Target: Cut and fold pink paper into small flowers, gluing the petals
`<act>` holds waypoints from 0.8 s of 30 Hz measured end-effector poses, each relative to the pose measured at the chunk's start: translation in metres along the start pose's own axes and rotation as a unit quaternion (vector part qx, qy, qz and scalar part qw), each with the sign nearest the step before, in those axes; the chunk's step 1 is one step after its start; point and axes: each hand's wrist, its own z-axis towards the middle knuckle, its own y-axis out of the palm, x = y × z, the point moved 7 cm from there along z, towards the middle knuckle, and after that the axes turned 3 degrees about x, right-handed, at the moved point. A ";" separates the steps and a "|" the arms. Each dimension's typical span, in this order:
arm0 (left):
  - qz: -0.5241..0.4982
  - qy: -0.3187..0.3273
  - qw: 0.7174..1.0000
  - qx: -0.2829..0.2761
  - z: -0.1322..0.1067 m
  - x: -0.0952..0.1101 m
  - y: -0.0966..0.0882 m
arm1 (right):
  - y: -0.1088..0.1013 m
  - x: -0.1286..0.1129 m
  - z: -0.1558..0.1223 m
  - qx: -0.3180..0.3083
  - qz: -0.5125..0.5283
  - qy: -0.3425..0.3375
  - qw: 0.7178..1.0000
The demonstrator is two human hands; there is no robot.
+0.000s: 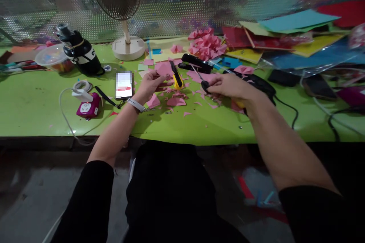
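Observation:
My right hand [224, 85] is closed around the black handles of a pair of scissors [204, 85], whose thin blades point away and to the left. To the left, my left hand [154, 83] has its fingers stretched out just above the table, and I see nothing clearly held in it. Beside those fingertips lies a yellow and black utility knife [177, 78]. Pink paper sheets [164, 69] and cut pink scraps [176, 101] lie around both hands. A black stapler [196, 63] rests behind the scissors, in front of a heap of folded pink paper pieces [207, 44].
A phone [124, 84], purple plug adapter [89, 107], tape roll [82, 85] and black bottle [81, 53] stand or lie left. A fan [128, 48] is at the back. Coloured sheets [299, 21] pile up right, near cables [322, 112]. The green table's front edge [182, 140] is close.

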 end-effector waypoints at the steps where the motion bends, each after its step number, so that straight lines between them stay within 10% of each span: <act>1: -0.002 0.001 1.000 -0.002 -0.001 0.000 0.001 | 0.003 -0.001 -0.005 -0.009 0.056 -0.010 0.998; 11: 0.007 0.039 0.999 0.029 0.000 0.004 -0.010 | 0.049 -0.052 0.004 -0.082 0.255 -0.120 0.956; 24: -0.050 0.018 0.996 0.069 -0.003 0.002 -0.011 | 0.067 -0.052 -0.014 -0.150 0.282 -0.126 0.939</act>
